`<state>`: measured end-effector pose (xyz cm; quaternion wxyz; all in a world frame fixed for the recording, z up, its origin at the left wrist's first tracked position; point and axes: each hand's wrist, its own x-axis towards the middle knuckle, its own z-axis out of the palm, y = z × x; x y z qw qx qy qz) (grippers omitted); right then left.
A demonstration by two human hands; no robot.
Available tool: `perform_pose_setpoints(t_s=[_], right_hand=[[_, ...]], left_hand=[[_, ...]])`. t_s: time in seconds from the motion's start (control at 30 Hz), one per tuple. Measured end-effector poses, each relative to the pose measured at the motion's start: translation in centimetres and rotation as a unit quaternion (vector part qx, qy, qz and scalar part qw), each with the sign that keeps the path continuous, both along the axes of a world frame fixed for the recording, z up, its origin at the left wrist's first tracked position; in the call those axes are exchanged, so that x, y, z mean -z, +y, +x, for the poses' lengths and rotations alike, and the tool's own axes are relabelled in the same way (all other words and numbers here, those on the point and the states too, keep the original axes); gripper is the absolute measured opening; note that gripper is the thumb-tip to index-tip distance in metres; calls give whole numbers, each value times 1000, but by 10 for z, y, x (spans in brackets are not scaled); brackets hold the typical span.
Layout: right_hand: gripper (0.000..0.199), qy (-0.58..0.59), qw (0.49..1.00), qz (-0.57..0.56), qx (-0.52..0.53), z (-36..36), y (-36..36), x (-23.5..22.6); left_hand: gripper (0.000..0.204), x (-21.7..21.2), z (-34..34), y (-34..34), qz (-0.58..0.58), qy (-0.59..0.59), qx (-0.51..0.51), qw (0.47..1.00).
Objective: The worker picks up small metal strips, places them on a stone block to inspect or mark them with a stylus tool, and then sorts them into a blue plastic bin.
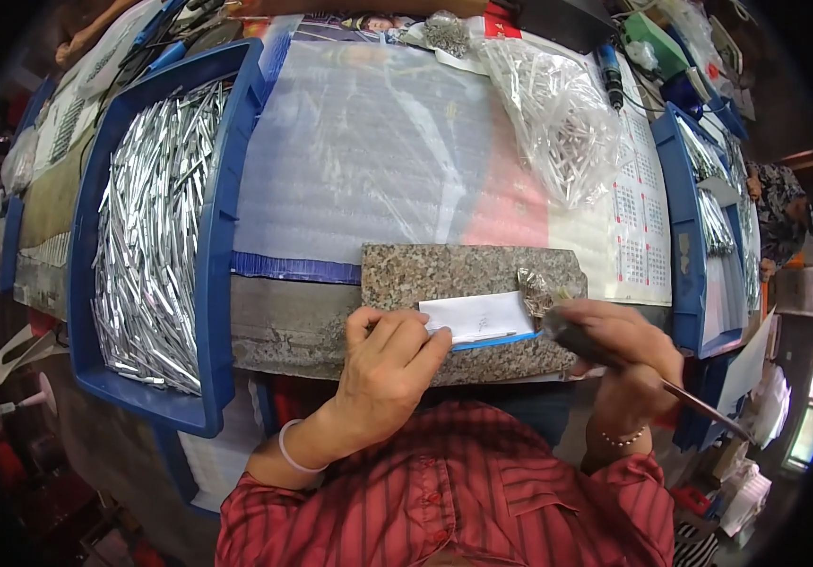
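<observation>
A white paper-covered block (475,317) with a blue front edge lies on the speckled stone slab (463,260). A thin metal strip (499,337) rests along its front edge. With bent fingers and thumb, my left hand (383,364) grips the block's left end. My right hand (635,352) is closed round a tool (579,342) with a thick dark end toward the slab. Its slim metal shaft points away to the lower right, and motion blurs the dark end. Close by, a small clear plastic bag (537,291) of tiny brownish pieces sits on the slab.
On the left stands a blue tray (219,236) heaped with slim silver metal pieces. A clear bag (558,118) of similar pieces lies at the back right, near a blue-and-black power screwdriver (609,76). Another blue tray (685,236) is on the right.
</observation>
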<state>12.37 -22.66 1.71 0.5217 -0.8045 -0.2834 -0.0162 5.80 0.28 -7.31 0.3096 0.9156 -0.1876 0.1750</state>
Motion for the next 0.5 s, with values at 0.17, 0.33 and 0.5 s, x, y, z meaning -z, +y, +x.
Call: perform_pose_setpoints(t_s=[0.17, 0.33, 0.5], right_hand=[[63, -108, 992, 36, -57, -7, 7, -12], [26, -7, 960, -221, -173, 7, 43, 19], [41, 31, 974, -158, -160, 12, 41, 33]], left_hand=[[25, 3, 2, 2, -2, 4, 2, 1000], [26, 1, 0, 4, -12, 11, 3, 1000], [18, -2, -3, 16, -74, 37, -38, 996]])
